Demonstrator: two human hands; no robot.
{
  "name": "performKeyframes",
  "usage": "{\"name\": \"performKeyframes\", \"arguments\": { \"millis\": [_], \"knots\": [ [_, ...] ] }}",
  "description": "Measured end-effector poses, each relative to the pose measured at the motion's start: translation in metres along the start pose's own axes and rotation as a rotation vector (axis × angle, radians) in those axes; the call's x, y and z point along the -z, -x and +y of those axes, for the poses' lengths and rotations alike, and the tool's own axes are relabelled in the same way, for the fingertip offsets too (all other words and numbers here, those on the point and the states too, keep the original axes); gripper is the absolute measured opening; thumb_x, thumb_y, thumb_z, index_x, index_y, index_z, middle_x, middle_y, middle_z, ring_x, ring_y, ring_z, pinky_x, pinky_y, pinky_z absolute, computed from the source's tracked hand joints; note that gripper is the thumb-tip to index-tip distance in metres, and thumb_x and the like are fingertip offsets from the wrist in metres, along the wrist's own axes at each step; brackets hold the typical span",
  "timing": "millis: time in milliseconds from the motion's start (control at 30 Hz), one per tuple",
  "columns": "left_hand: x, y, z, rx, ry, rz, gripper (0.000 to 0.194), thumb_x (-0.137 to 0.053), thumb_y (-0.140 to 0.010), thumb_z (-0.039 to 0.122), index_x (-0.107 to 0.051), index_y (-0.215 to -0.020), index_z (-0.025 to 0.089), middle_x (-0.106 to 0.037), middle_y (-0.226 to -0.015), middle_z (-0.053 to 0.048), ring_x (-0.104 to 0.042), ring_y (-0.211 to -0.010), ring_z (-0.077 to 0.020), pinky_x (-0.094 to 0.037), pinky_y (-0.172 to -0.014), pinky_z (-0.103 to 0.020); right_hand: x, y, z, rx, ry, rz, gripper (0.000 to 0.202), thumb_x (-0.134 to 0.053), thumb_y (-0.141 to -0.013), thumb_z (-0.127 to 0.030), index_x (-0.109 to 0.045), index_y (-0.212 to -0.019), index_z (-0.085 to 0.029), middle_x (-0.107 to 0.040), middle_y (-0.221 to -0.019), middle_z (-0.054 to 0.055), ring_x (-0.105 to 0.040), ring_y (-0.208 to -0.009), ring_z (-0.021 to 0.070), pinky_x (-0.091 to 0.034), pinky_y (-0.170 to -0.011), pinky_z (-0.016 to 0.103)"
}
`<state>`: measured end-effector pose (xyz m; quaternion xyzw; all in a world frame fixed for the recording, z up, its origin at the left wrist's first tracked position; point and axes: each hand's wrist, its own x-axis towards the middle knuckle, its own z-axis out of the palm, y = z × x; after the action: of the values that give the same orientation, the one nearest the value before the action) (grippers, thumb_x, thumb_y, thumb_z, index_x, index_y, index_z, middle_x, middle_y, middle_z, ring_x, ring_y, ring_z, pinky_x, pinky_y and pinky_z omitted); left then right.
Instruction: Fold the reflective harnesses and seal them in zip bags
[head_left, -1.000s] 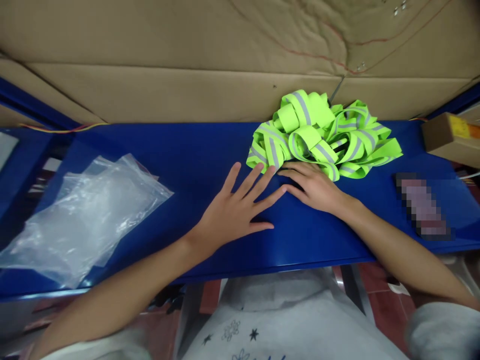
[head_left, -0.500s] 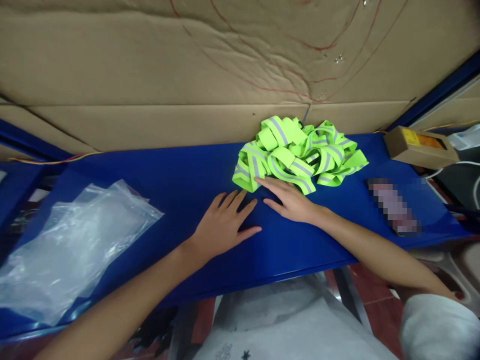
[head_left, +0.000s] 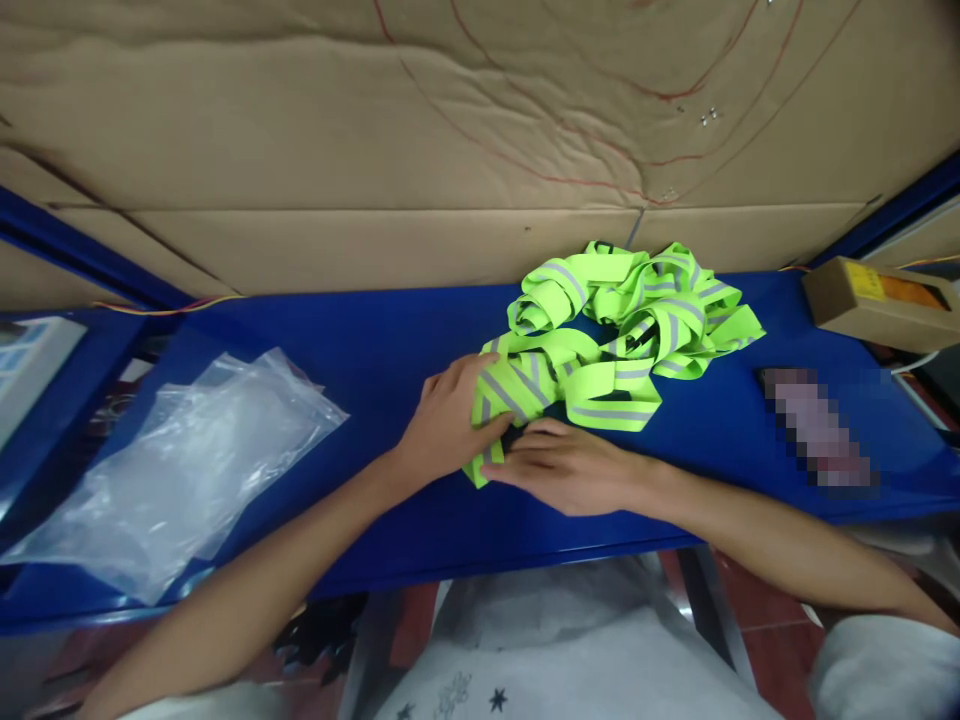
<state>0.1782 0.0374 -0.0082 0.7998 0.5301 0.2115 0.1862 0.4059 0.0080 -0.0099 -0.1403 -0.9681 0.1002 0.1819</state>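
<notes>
A tangled heap of neon yellow-green reflective straps [head_left: 679,310] with grey stripes and black buckles lies on the blue table. Its near left part, a folded bunch of strap [head_left: 521,388], is between my hands. My left hand [head_left: 454,415] is closed around the left side of this bunch, thumb toward the near end. With bent fingers, my right hand [head_left: 566,465] pinches the near end of the strap from the right. Part of the strap is hidden under the fingers of both hands.
Clear plastic bags [head_left: 187,470] lie on the blue table [head_left: 360,340] at left. To the right are a pixelated flat object [head_left: 821,425] and a small cardboard box [head_left: 877,300]. A cardboard panel [head_left: 375,130] with red wires stands behind the table.
Both hands have taken hold of the near left straps and drawn a bunch toward me, partly out of the heap. Earlier my fingers were spread at its edge. The camera view has shifted slightly.
</notes>
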Motion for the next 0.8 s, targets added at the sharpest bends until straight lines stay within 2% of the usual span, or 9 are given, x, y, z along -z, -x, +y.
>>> {"name": "performKeyframes", "arguments": {
  "millis": [67,167,267,433,533,600,667,733,800],
  "knots": [
    [0.005,0.000,0.001,-0.011,0.031,0.054,0.060,-0.068,-0.088,0.031,-0.046,-0.143,0.025,-0.058,-0.143,-0.011,-0.057,-0.133,-0.0318,-0.046,-0.111,-0.050,0.004,0.003,0.011,-0.097,0.021,0.067,0.034,-0.046,-0.103,-0.015,-0.061,-0.134,-0.015,-0.074,-0.093,0.005,-0.067,-0.087,0.0171,-0.050,-0.090,0.034],
    [0.017,-0.001,-0.002,-0.031,0.096,0.210,0.047,-0.063,-0.088,0.021,-0.053,-0.134,0.025,-0.064,-0.131,-0.007,-0.064,-0.120,-0.0257,-0.051,-0.105,-0.041,0.015,0.010,0.034,-0.232,0.069,0.188,0.024,-0.048,-0.103,-0.017,-0.066,-0.118,-0.014,-0.074,-0.099,0.009,-0.067,-0.092,0.0209,-0.051,-0.088,0.037],
    [0.026,-0.004,-0.006,-0.021,0.194,0.385,0.041,-0.066,-0.086,0.020,-0.056,-0.125,0.025,-0.066,-0.121,-0.005,-0.066,-0.111,-0.0232,-0.054,-0.096,-0.037,0.026,0.018,0.055,-0.303,0.109,0.249,0.019,-0.048,-0.102,-0.016,-0.067,-0.107,-0.016,-0.075,-0.101,0.008,-0.069,-0.093,0.0218,-0.051,-0.090,0.039],
    [0.035,-0.011,-0.015,0.067,0.519,0.553,0.043,-0.074,-0.084,0.027,-0.053,-0.122,0.027,-0.066,-0.103,-0.001,-0.065,-0.084,-0.0182,-0.054,-0.069,-0.030,0.037,0.027,0.076,-0.458,0.144,0.395,0.017,-0.050,-0.103,-0.022,-0.066,-0.108,-0.020,-0.075,-0.104,0.007,-0.069,-0.096,0.0232,-0.051,-0.091,0.041],
    [0.038,-0.017,-0.026,0.062,0.587,0.644,0.040,-0.073,-0.086,0.028,-0.054,-0.121,0.030,-0.064,-0.102,0.000,-0.062,-0.080,-0.0167,-0.052,-0.067,-0.029,0.038,0.030,0.082,-0.558,0.171,0.401,0.020,-0.049,-0.104,-0.026,-0.066,-0.112,-0.020,-0.073,-0.106,0.009,-0.068,-0.100,0.0263,-0.052,-0.093,0.045],
    [0.038,-0.018,-0.032,-0.052,0.500,0.687,0.037,-0.068,-0.088,0.024,-0.053,-0.121,0.029,-0.063,-0.103,-0.001,-0.063,-0.083,-0.0176,-0.053,-0.070,-0.030,0.036,0.031,0.083,-0.602,0.171,0.405,0.025,-0.046,-0.104,-0.028,-0.063,-0.121,-0.020,-0.071,-0.116,0.011,-0.066,-0.108,0.0285,-0.053,-0.097,0.048],
    [0.035,-0.016,-0.030,-0.283,0.302,0.676,0.035,-0.062,-0.087,0.017,-0.055,-0.120,0.027,-0.064,-0.106,-0.004,-0.064,-0.090,-0.0201,-0.053,-0.076,-0.034,0.036,0.030,0.082,-0.619,0.165,0.487,0.030,-0.042,-0.105,-0.029,-0.058,-0.130,-0.021,-0.065,-0.127,0.015,-0.063,-0.117,0.0295,-0.053,-0.100,0.050],
    [0.029,-0.006,-0.019,-0.573,0.078,0.567,0.030,-0.059,-0.085,0.012,-0.059,-0.113,0.025,-0.067,-0.107,-0.005,-0.066,-0.097,-0.0215,-0.052,-0.082,-0.036,0.039,0.028,0.078,-0.604,0.161,0.600,0.034,-0.040,-0.106,-0.031,-0.055,-0.135,-0.022,-0.059,-0.134,0.016,-0.058,-0.126,0.0295,-0.051,-0.105,0.051],
    [0.019,0.009,0.001,-0.829,-0.118,0.346,0.024,-0.060,-0.086,0.012,-0.063,-0.107,0.024,-0.070,-0.107,-0.005,-0.068,-0.099,-0.0210,-0.053,-0.085,-0.035,0.043,0.026,0.073,-0.571,0.156,0.649,0.036,-0.040,-0.107,-0.033,-0.053,-0.140,-0.023,-0.056,-0.141,0.016,-0.053,-0.136,0.0291,-0.045,-0.114,0.052]
  ]
}}
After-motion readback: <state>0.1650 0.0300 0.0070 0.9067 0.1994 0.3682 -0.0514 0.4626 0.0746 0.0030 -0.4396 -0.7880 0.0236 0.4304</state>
